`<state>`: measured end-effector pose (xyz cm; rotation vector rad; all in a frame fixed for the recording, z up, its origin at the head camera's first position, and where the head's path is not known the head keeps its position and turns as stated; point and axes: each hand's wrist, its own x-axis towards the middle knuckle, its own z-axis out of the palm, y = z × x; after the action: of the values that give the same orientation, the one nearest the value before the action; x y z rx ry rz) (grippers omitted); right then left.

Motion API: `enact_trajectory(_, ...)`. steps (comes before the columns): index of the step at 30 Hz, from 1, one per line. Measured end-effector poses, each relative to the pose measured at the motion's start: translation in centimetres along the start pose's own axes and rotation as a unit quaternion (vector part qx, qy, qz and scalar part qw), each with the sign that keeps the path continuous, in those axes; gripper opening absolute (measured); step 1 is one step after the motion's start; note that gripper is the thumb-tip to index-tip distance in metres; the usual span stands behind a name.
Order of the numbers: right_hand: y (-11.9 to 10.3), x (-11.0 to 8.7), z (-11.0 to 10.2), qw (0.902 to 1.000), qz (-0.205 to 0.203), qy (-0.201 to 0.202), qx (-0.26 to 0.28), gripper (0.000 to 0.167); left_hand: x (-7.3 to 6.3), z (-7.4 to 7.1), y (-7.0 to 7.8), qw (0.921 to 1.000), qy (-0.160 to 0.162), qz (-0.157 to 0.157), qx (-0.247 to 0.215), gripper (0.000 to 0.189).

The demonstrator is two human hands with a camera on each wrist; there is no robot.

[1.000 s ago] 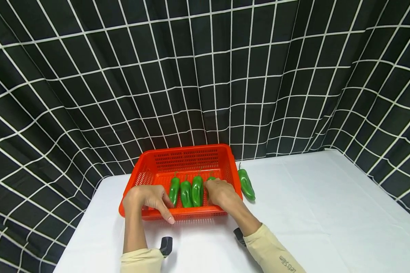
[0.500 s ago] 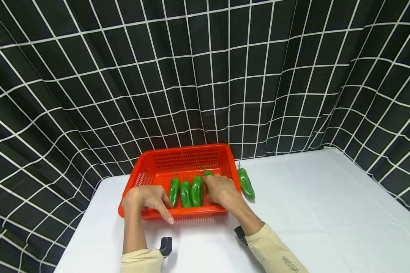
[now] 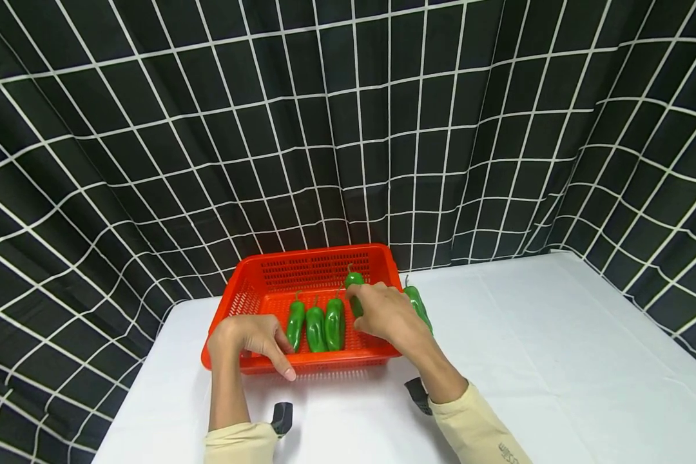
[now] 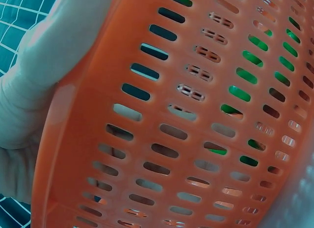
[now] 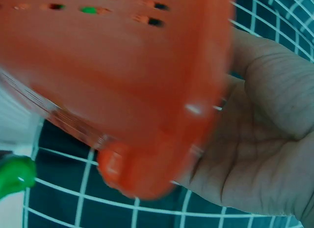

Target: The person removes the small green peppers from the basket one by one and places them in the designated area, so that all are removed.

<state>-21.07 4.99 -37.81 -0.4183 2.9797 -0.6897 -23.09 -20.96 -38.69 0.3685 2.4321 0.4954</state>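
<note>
A red perforated plastic basket (image 3: 325,361) stands on the table. My right hand (image 3: 385,314) pinches a green chili pepper (image 3: 354,280) between thumb and fingers over the basket's right part, stem end away from me. Three more green peppers lie side by side inside, a left one (image 3: 295,321), a middle one (image 3: 316,327) and a right one (image 3: 334,322). My left hand (image 3: 255,335) hangs bent and relaxed over the front left rim, fingertips close to the left pepper. From the left wrist view the hand (image 4: 54,56) shows beyond the basket's rim.
Outside the basket's right wall lies another green pepper (image 3: 415,301), partly behind my right hand. A white cloth (image 3: 528,348) covers the table. Black curtain (image 3: 348,129) with a white grid closes off the back and sides.
My right hand has raised the pepper and moved it back from its place beside the others, its wrist shifting right. My left hand has stayed where it was.
</note>
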Motion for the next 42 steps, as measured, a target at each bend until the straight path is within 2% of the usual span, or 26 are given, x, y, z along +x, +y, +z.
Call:
enact_trajectory(10,0.5,-1.4,-2.8,0.9999,-0.010,0.013,0.006,0.050,0.1,0.1,-0.1,0.9999,0.002,-0.013,-0.004,0.045)
enact_trajectory(20,1.6,-2.7,-4.8,0.9990,0.000,0.037,0.024,0.062,0.1,0.1,0.0,0.9996,0.008,-0.026,-0.007,0.042)
enact_trajectory(28,2.6,-3.0,-5.9,0.9991,0.004,0.035,0.022,0.069,0.0,0.2,-0.1,0.9997,0.008,-0.024,-0.007,0.043)
enact_trajectory(37,4.6,-2.7,-6.7,0.9986,0.048,0.022,0.009,0.071,-0.1,0.1,-0.1,0.9998,0.007,-0.019,0.004,0.046)
enact_trajectory(42,6.4,-2.0,-6.7,0.9960,0.086,0.003,0.026,0.072,0.0,0.1,0.0,0.9998,0.006,-0.018,0.000,0.045)
